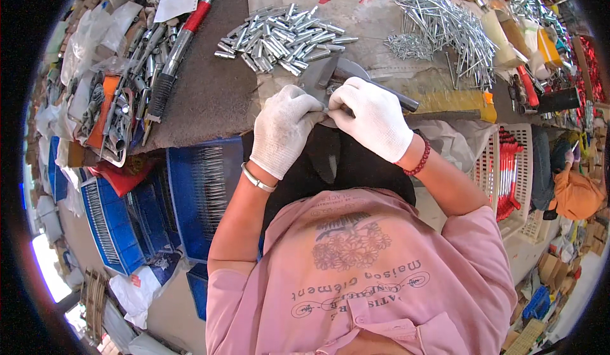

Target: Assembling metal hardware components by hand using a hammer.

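My left hand and my right hand, both in white gloves, meet fingertip to fingertip at the bench's front edge. Together they pinch a small silver metal piece, most of it hidden by the fingers. Just beyond the fingers sits a dark grey metal tool head. Its dark bar runs to the right from under my right hand. A pile of short silver sleeves lies on the bench behind the hands. A heap of long silver pins is at the back right.
Blue crates holding thin metal rods stand below the bench on the left. A red-handled tool and bagged parts crowd the bench's left side. A white basket with red-handled items stands at the right. Boxes and clutter fill the far right.
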